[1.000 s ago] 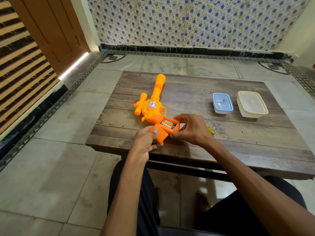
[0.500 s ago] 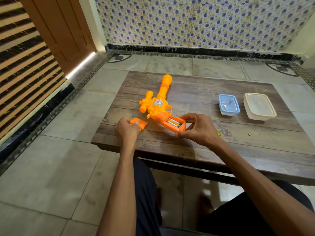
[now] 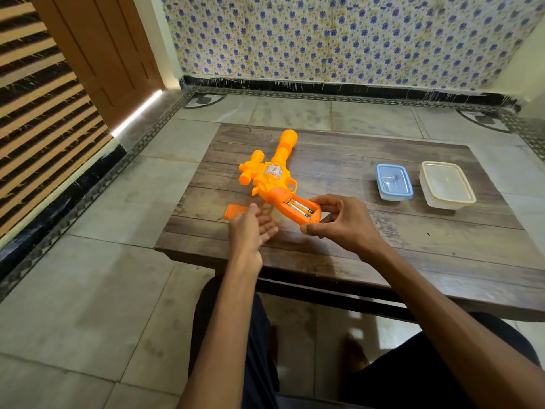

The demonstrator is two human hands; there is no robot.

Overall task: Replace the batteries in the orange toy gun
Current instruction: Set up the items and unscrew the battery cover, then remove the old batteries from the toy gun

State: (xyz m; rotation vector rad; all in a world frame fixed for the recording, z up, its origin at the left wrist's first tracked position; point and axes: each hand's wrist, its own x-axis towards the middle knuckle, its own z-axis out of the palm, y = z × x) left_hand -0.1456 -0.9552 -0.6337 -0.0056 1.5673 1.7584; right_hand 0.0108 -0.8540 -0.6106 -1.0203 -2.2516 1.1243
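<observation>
The gun (image 3: 272, 178) lies flat on the table (image 3: 398, 240), barrel pointing away, grip toward the person. The grip's compartment is open and the batteries (image 3: 299, 207) sit in it. The right hand (image 3: 343, 222) pinches the butt end of the grip, fingers curled round it. The left hand (image 3: 252, 228) is loose, fingers straight and holding nothing, just beside the cover (image 3: 233, 211), which lies on the table left of the grip. A blue box (image 3: 393, 182) and a white box (image 3: 446, 184) sit off to the right.
</observation>
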